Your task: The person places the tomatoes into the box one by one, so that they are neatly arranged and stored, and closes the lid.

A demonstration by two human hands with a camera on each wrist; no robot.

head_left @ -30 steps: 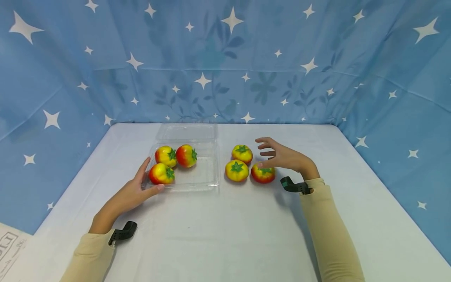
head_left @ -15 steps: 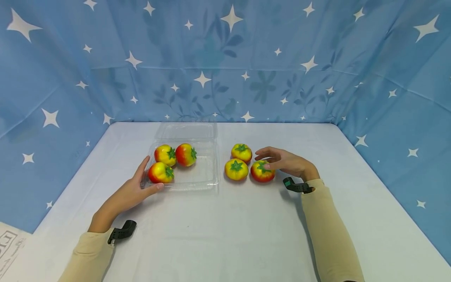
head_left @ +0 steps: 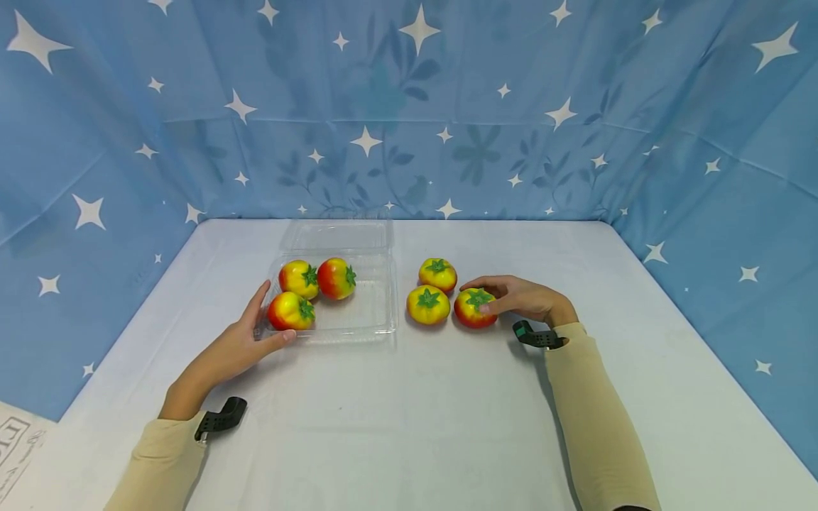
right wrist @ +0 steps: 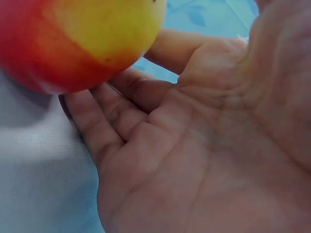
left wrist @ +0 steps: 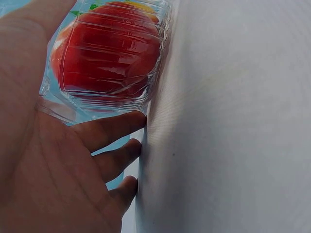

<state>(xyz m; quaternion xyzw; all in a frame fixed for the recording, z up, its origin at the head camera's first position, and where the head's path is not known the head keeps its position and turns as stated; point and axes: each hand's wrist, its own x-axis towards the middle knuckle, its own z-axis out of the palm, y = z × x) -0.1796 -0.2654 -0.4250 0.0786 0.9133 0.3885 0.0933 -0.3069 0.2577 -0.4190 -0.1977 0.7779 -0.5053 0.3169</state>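
My right hand (head_left: 520, 297) holds a red-and-yellow tomato (head_left: 471, 316) with a green star-shaped top. The thumb lies on its near side and the fingers reach round behind it. In the right wrist view this tomato (right wrist: 92, 39) fills the upper left, beside the fingers. Two yellower tomatoes, one in front (head_left: 428, 312) and one behind (head_left: 434, 278), sit just to its left. My left hand (head_left: 228, 355) rests at the left front corner of a clear plastic clamshell box (head_left: 358, 332), thumb along the front wall and fingers at the side. Three tomatoes (head_left: 287, 312) lie in the box's left half.
The box's lid (head_left: 339, 235) is folded back toward the rear of the white-covered table (head_left: 383, 426). A blue star-patterned curtain (head_left: 409, 106) encloses the back and sides. Printed white material (head_left: 19, 454) shows at the lower left.
My right hand has come down from above the red-and-yellow tomato and its fingers have closed around it. The left hand and the box have stayed in place.
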